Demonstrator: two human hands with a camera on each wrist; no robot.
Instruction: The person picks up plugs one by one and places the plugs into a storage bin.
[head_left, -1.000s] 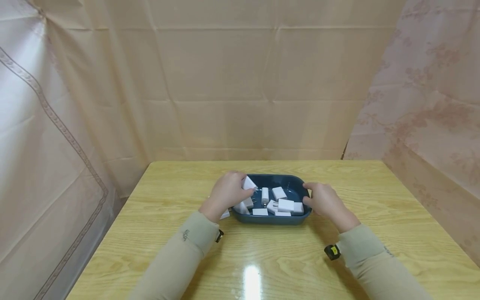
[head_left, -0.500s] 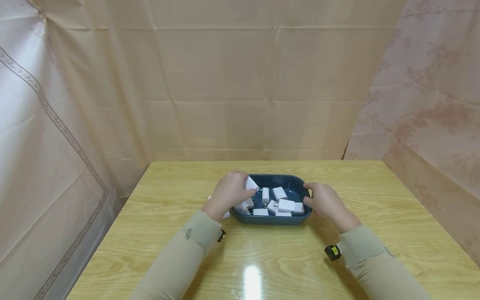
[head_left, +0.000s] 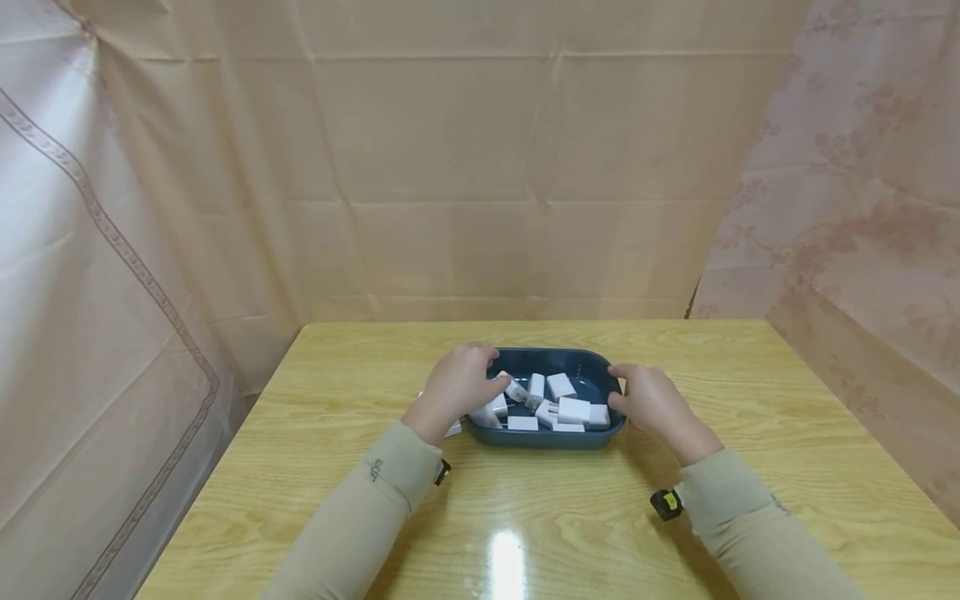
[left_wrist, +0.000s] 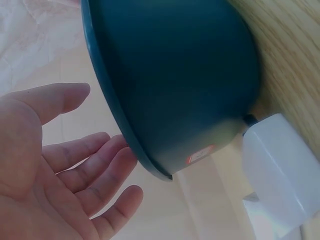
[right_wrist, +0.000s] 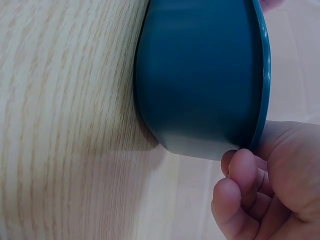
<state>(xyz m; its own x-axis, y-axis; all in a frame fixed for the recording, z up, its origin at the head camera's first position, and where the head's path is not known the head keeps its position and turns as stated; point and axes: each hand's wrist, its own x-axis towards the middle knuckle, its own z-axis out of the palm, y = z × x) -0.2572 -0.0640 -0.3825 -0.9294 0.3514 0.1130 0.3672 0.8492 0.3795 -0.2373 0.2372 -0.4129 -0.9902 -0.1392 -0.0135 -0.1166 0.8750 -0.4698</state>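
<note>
A dark blue plastic tub [head_left: 543,441] stands on the table, holding several white plug chargers [head_left: 573,410] lying jumbled, some with prongs showing. My left hand [head_left: 459,383] is over the tub's left end. In the left wrist view its fingers [left_wrist: 82,145] are loosely bent with nothing between them, close to the rim. One white charger [head_left: 515,389] lies in the tub just past that hand's thumb. My right hand [head_left: 651,406] holds the tub's right end, thumb and fingers at the rim; the right wrist view has this hand [right_wrist: 265,185] at the tub's corner.
Left of the tub, partly hidden behind my left wrist, more white chargers [head_left: 453,429] lie on the wooden table [head_left: 570,525]. Up close, one white charger [left_wrist: 280,172] rests right beside the tub's wall. A beige cloth [head_left: 450,167] hangs behind the table.
The charger in my left hand has been let go and now lies inside the tub, and a charger beside it has tilted. My right hand has stayed on the rim.
</note>
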